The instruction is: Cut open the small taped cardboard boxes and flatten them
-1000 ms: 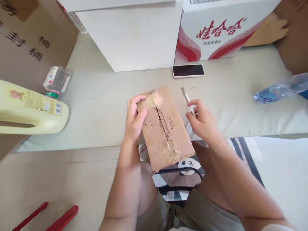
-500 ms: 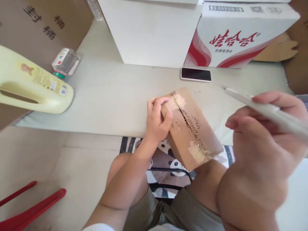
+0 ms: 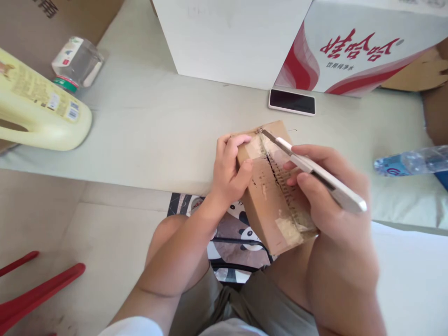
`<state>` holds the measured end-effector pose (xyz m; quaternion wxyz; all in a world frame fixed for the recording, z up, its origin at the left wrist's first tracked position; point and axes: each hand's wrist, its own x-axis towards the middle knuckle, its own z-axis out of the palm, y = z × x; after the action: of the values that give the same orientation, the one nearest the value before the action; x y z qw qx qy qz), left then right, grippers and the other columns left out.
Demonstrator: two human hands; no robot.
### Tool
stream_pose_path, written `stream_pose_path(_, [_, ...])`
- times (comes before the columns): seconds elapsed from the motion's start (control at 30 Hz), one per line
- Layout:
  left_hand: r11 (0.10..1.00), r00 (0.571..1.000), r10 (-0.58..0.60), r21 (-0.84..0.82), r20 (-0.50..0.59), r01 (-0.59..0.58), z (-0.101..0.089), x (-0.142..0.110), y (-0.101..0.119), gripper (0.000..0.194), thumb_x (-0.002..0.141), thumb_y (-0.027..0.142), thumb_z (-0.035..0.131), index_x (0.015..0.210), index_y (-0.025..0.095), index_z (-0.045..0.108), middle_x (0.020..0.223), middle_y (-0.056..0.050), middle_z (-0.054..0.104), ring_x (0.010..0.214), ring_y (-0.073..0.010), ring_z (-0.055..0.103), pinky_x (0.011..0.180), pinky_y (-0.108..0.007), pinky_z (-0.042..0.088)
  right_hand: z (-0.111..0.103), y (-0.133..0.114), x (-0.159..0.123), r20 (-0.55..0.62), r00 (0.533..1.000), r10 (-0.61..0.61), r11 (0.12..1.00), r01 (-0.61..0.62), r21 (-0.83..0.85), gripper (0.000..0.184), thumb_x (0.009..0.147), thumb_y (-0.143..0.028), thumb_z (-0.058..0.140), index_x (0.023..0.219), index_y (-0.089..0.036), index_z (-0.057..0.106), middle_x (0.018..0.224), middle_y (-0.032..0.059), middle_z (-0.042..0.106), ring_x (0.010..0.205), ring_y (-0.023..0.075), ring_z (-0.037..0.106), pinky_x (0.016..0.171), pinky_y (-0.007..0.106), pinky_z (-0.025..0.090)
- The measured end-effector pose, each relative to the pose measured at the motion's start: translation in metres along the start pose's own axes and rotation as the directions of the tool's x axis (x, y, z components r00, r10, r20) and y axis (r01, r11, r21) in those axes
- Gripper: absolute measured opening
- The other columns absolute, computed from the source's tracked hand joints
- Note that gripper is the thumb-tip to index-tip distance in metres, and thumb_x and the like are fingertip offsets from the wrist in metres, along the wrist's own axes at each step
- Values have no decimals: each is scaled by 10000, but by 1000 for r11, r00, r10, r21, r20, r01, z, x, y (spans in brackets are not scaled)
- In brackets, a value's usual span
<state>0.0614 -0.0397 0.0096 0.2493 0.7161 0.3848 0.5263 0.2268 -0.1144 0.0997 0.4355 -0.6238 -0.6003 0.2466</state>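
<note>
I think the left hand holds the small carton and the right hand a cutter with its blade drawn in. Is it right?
Not quite: in the head view the blade is out. The left hand does hold the small carton and the right hand the cutter.

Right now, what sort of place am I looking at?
Probably a room in someone's home, though I can't be certain: a phone lies on a pale covered surface, with a yellow jug nearby and a panda-patterned covering below.
</note>
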Motion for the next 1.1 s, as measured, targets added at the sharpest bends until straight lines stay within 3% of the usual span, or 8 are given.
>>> stream_pose_path(0.17, [1000,1000,-1,5,7,1,-1,1,0,398,1001,545,357,1234,256,499,1194,-105,528,1156,-268,538,1035,-467,462,1,-2,-1,46,998,-35,997,38,-60,228,897,-259,617,1114,-261,687,821,4,694,548,118,562,479,259,455])
stream_pose_path(0.3, [1000,1000,-28,-7,10,28,-1,1,1,388,993,549,367,1225,271,506,1196,-104,544,1163,-277,548,1042,-478,464,2,-2,-2,30,997,-76,994,78,-71,202,925,-327,617,1103,-267,692,817,24,692,609,151,606,469,266,447])
stream_pose_path(0.77, [999,1000,-24,-36,9,24,-1,2,-4,375,979,564,418,1221,298,527,1196,-86,555,1155,-280,540,1038,-485,456,2,-7,1,35,994,-103,990,106,-92,216,964,-280,560,1142,-228,671,824,7,717,625,131,615,601,271,482])
stream_pose_path(1.1, [999,999,-39,-1,12,39,1,0,-6,428,976,607,379,1225,287,515,1206,-90,546,1172,-274,543,1047,-469,466,4,-10,1,48,991,-125,983,130,-132,196,930,-248,576,1104,-220,660,802,6,721,610,134,627,586,262,474])
